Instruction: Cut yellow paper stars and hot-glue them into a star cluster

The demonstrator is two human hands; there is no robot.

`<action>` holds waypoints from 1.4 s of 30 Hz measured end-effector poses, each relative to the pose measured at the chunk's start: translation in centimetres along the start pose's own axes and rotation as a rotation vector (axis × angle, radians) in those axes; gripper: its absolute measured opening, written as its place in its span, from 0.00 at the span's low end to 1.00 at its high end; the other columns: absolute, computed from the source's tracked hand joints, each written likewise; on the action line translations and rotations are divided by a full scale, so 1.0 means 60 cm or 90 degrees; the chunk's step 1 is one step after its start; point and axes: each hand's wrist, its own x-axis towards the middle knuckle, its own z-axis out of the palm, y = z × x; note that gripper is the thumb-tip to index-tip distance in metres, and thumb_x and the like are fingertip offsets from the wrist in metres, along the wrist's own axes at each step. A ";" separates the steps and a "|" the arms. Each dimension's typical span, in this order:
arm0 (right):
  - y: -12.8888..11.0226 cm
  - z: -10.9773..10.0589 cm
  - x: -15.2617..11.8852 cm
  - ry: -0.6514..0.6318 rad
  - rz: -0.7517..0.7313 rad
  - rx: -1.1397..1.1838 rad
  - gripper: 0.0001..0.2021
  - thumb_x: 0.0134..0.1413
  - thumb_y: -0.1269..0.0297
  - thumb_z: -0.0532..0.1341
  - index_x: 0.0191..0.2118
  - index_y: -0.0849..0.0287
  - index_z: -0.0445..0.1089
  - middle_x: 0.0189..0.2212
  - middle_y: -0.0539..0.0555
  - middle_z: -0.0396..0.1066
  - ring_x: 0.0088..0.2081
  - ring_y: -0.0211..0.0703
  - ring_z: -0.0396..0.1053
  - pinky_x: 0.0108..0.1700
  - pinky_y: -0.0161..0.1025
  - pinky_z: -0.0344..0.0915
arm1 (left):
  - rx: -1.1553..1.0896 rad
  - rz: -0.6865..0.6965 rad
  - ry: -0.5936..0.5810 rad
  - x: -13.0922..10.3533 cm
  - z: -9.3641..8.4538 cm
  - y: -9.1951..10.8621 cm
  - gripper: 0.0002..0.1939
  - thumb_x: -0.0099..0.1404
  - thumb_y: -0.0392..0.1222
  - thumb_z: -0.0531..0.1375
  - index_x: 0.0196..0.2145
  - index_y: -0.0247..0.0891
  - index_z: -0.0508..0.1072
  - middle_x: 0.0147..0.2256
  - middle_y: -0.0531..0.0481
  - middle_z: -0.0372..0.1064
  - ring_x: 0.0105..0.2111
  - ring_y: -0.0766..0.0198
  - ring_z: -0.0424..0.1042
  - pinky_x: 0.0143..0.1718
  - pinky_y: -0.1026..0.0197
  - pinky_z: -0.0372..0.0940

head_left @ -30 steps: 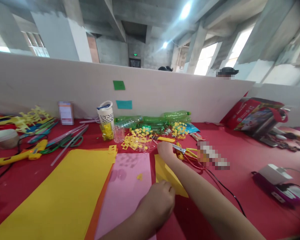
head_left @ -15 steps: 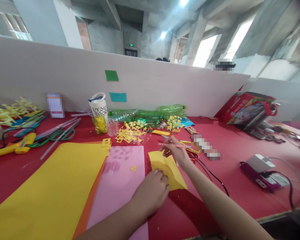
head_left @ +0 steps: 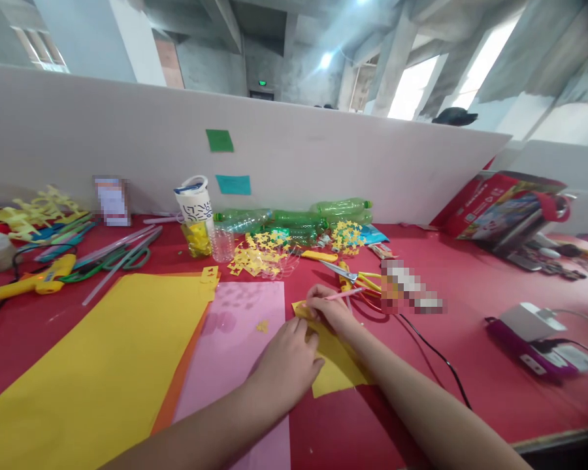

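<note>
My right hand (head_left: pixel 329 309) is closed around a slim pink pen (head_left: pixel 345 294), near the top edge of a small yellow sheet of paper (head_left: pixel 340 373). The pen's tip is hidden by my fingers. Flat on the same sheet's left side rests my left hand (head_left: pixel 290 352), holding nothing. Just left of it, a small yellow cut-out (head_left: pixel 261 326) lies on a pink sheet (head_left: pixel 235 365). Scissors with yellow handles (head_left: pixel 353 277) lie beyond my right hand.
Large yellow paper (head_left: pixel 98 352) covers the left, with a yellow glue gun (head_left: pixel 44 282) behind it. Star cut-outs (head_left: pixel 259 253), green bottles (head_left: pixel 298 220) and a white cup (head_left: pixel 196 207) line the back. A power strip (head_left: pixel 529 352) sits at right.
My right hand has come down and left with the pen, onto the top of the small yellow sheet. My left hand has shifted slightly up the sheet. The scissors are more exposed.
</note>
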 end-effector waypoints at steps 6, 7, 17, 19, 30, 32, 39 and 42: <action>0.009 -0.012 -0.002 -0.037 -0.040 -0.036 0.04 0.38 0.71 0.57 0.26 0.60 0.63 0.18 0.45 0.63 0.20 0.31 0.59 0.22 0.28 0.54 | 0.001 -0.008 0.016 -0.009 0.014 -0.011 0.25 0.58 0.50 0.54 0.50 0.32 0.63 0.48 0.39 0.62 0.50 0.49 0.57 0.54 0.48 0.49; 0.008 -0.013 -0.003 -0.034 -0.040 -0.045 0.03 0.39 0.72 0.57 0.26 0.60 0.63 0.18 0.45 0.62 0.19 0.31 0.58 0.21 0.28 0.53 | -0.003 -0.006 0.013 -0.010 0.014 -0.012 0.24 0.59 0.50 0.53 0.49 0.33 0.64 0.47 0.39 0.63 0.50 0.48 0.57 0.54 0.47 0.50; 0.012 -0.011 -0.013 0.026 -0.032 -0.096 0.03 0.44 0.73 0.54 0.26 0.58 0.59 0.16 0.44 0.60 0.17 0.31 0.56 0.18 0.29 0.51 | 0.039 -0.031 0.019 -0.017 0.007 -0.020 0.29 0.58 0.59 0.49 0.48 0.34 0.64 0.53 0.36 0.57 0.55 0.46 0.53 0.56 0.44 0.45; 0.013 -0.012 -0.013 0.032 -0.032 -0.091 0.03 0.44 0.72 0.55 0.25 0.58 0.59 0.15 0.44 0.60 0.17 0.31 0.56 0.18 0.29 0.51 | 0.045 -0.026 0.017 -0.017 0.005 -0.020 0.29 0.59 0.59 0.48 0.49 0.34 0.64 0.53 0.36 0.58 0.54 0.46 0.53 0.56 0.44 0.46; 0.020 -0.017 -0.017 0.006 -0.012 -0.051 0.03 0.46 0.72 0.55 0.25 0.58 0.60 0.15 0.45 0.63 0.16 0.30 0.57 0.17 0.27 0.53 | 0.032 -0.031 -0.004 -0.010 -0.006 -0.023 0.27 0.59 0.58 0.50 0.48 0.36 0.65 0.49 0.38 0.61 0.50 0.46 0.56 0.53 0.44 0.50; 0.021 -0.018 -0.016 0.005 -0.012 -0.049 0.04 0.46 0.72 0.55 0.25 0.59 0.60 0.15 0.44 0.63 0.15 0.30 0.56 0.16 0.27 0.52 | 0.013 -0.039 -0.013 -0.009 -0.010 -0.023 0.25 0.59 0.57 0.51 0.47 0.36 0.66 0.46 0.39 0.62 0.48 0.48 0.58 0.51 0.45 0.52; 0.020 -0.019 -0.017 -0.017 -0.014 -0.043 0.04 0.45 0.73 0.55 0.25 0.59 0.59 0.14 0.44 0.63 0.15 0.29 0.56 0.16 0.26 0.51 | -0.042 -0.048 -0.022 -0.007 -0.019 -0.025 0.22 0.60 0.54 0.51 0.46 0.38 0.66 0.44 0.41 0.61 0.46 0.50 0.58 0.48 0.47 0.56; 0.020 -0.017 -0.017 0.010 -0.018 -0.056 0.04 0.46 0.73 0.55 0.25 0.59 0.59 0.15 0.44 0.63 0.15 0.30 0.57 0.17 0.27 0.52 | -0.050 -0.048 -0.018 -0.007 -0.019 -0.025 0.22 0.60 0.54 0.51 0.46 0.38 0.67 0.43 0.42 0.62 0.46 0.50 0.58 0.47 0.46 0.56</action>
